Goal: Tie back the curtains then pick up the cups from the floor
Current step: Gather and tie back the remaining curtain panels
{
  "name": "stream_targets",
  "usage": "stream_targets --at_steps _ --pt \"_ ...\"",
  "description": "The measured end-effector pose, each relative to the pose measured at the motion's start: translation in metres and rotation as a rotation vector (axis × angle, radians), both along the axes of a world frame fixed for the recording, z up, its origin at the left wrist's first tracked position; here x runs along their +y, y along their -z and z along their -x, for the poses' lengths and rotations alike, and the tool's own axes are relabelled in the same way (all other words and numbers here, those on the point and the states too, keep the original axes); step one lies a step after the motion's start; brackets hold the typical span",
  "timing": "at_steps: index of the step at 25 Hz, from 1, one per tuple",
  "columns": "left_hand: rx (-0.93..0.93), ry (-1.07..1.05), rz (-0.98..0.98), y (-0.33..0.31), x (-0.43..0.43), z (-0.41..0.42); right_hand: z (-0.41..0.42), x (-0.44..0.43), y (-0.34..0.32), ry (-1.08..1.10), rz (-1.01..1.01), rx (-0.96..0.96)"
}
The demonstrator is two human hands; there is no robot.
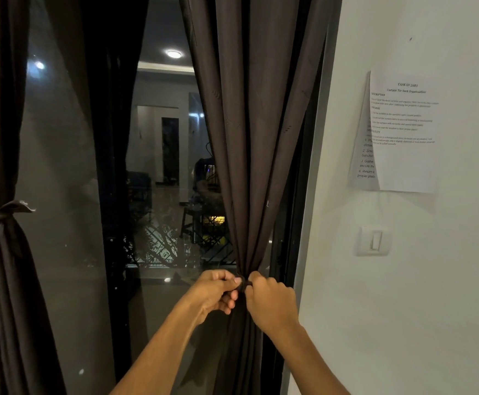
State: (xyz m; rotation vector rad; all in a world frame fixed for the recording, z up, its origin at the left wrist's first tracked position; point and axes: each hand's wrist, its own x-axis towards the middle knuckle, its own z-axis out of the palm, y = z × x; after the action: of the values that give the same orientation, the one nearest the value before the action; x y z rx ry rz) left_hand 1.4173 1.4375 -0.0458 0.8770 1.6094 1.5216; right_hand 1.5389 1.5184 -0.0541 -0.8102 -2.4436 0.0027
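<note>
Beside the wall point(403, 280), at waist of the right curtain point(255, 152): pinching the tie point(243, 285) with left hand point(218, 292) and right hand point(269, 297). Pull ends evenly apart, keeping folds bunched. No sight of cups.

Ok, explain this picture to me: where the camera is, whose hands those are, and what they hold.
No machine here: one camera sits on a person's head, looking forward and down. The left hand and right hand each pinch a dark tie where the right curtain is gathered, beside the window glass. The left curtain is already tied back. On the white wall hang printed sheets above a light switch. No cups are in view.
</note>
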Motion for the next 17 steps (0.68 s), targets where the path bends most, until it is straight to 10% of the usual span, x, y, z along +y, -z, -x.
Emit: stream_targets --at_steps 6,17 --pt "-0.158 0.089 -0.101 0.015 -0.006 0.005 0.001 0.016 -0.015 -0.177 0.989 0.225" --pt "-0.201 0.193 -0.138 0.030 -0.006 0.004 -0.001 0.037 -0.007 -0.216 0.795 0.104"
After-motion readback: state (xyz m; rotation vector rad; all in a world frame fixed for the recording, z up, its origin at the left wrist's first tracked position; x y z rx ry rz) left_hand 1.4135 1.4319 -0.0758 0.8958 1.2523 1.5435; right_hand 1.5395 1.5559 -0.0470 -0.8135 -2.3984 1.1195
